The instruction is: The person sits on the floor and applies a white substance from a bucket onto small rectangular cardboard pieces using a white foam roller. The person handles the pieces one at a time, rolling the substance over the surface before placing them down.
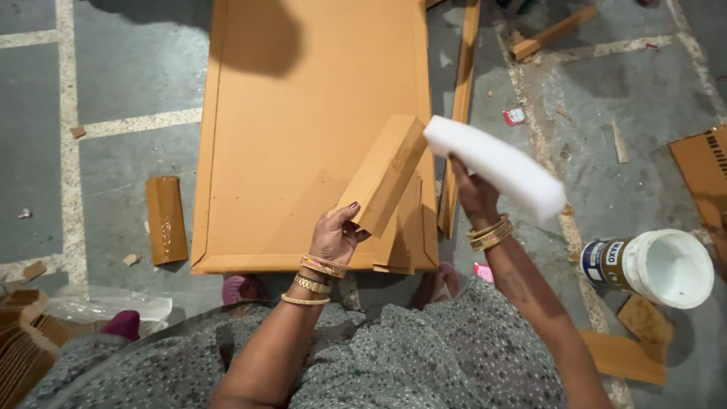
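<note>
My left hand [335, 235] grips the lower end of a flat tan cardboard piece [385, 173], which tilts up to the right. My right hand [472, 189] holds a white foam block [496, 165] by its underside; the block slants down to the right, and its left end touches the top of the cardboard piece. Both are held above a large tan cardboard tray [303, 129] that lies flat on the grey floor. Gold bangles sit on both wrists.
A white plastic tub with a label [651, 266] lies on its side at the right. A small brown block [166, 220] rests left of the tray. Wood strips [462, 98], cardboard scraps [625, 356] and a stacked cardboard pile [26, 341] lie around.
</note>
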